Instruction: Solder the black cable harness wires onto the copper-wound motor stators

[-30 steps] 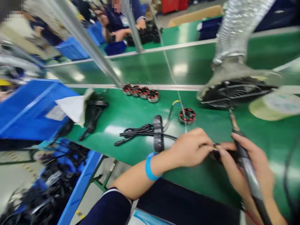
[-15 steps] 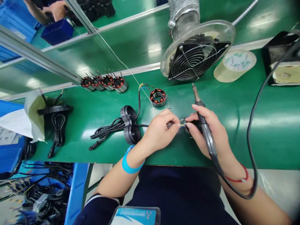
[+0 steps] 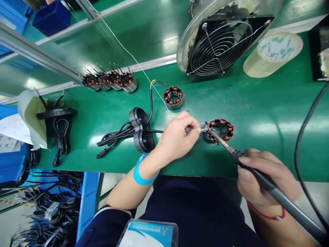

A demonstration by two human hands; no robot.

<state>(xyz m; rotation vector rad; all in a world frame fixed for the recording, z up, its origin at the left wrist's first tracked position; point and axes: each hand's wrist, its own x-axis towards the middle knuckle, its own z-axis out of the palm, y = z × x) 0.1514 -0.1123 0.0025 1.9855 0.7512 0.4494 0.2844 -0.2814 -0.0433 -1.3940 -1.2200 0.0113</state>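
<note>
Pinched in my left hand (image 3: 181, 137) are the thin wires at the end of a black cable (image 3: 156, 131), against the left rim of a copper-wound stator ring (image 3: 223, 129) on the green bench. My right hand (image 3: 267, 175) is closed round the dark handle of a soldering iron (image 3: 259, 178). The iron's tip touches or nearly touches the wire ends at the ring's left rim. A second stator ring (image 3: 173, 97) lies behind my left hand, with coloured wires of another black cable beside it. Both cables run through black round caps (image 3: 141, 130).
A fan with a wire guard (image 3: 218, 48) stands at the back, beside a roll of clear tape (image 3: 272, 55). Several stators (image 3: 128, 82) line the back left. A black cap with coiled cable (image 3: 55, 113) and blue bins (image 3: 87, 202) are at left.
My right hand has let go of the near stator ring and drawn back to the right. The soldering iron has swung round, its tip now at the wires. The view has shifted slightly.
</note>
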